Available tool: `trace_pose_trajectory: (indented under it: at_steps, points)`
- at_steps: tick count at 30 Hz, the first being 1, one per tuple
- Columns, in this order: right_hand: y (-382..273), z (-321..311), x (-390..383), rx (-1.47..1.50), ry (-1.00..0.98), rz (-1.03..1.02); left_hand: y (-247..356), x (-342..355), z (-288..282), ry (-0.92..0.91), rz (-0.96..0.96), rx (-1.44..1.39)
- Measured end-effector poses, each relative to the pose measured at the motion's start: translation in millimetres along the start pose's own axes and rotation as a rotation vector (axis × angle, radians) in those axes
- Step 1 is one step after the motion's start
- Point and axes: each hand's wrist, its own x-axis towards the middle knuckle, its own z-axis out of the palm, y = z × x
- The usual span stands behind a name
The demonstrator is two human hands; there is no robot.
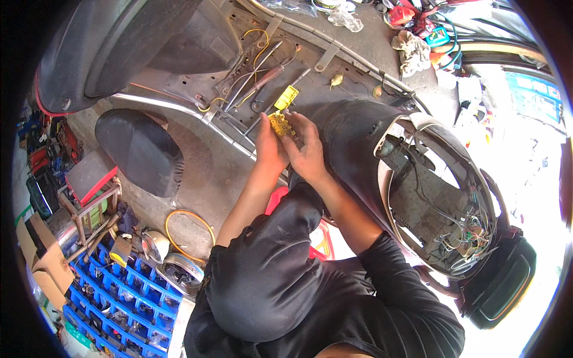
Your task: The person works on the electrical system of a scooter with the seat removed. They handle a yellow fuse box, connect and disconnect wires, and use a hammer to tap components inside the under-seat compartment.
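Forearms converge; left hand (271,148) and right hand (307,154) meet, fingers partly curled, gripping one yellow block (279,123) between fingertips, above floorboard (322,88). One yellow piece (286,98) just beyond; whether joined, cannot tell. Nearby: one red-handled screwdriver (270,76), two leaves (336,79).

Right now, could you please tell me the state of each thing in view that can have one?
Left hand, closed on the yellow block
Right hand, closed on it too
Yellow block, held at the fingertips
Wires, exposed and tangled
Screwdriver, lying down, unheld
Cardboard box, open
Blue bins, open, with small items inside
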Motion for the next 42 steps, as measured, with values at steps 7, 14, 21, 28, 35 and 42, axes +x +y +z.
trace_pose_trajectory:
  at_steps: [7,14,21,28,35,42]
  points:
    - [-31,-3,-14,0.178,-0.1,0.197,-3,7,0,0.053,0.241,0.177]
    - [-23,-10,-15,0.374,-0.007,0.368,-8,4,13,-0.031,0.24,0.128]
    - [-53,-13,-13,0.572,-0.018,0.579,-15,-1,14,-0.07,0.345,0.23]
    - [-56,-39,0,0.804,0.089,0.633,-21,-5,29,-0.16,0.414,0.309]
    - [-51,-41,-6,0.907,0.006,0.659,-29,-9,37,-0.205,0.434,0.297]
    - [-58,-50,-11,0.889,0.047,0.644,-30,-22,38,-0.317,0.515,0.422]
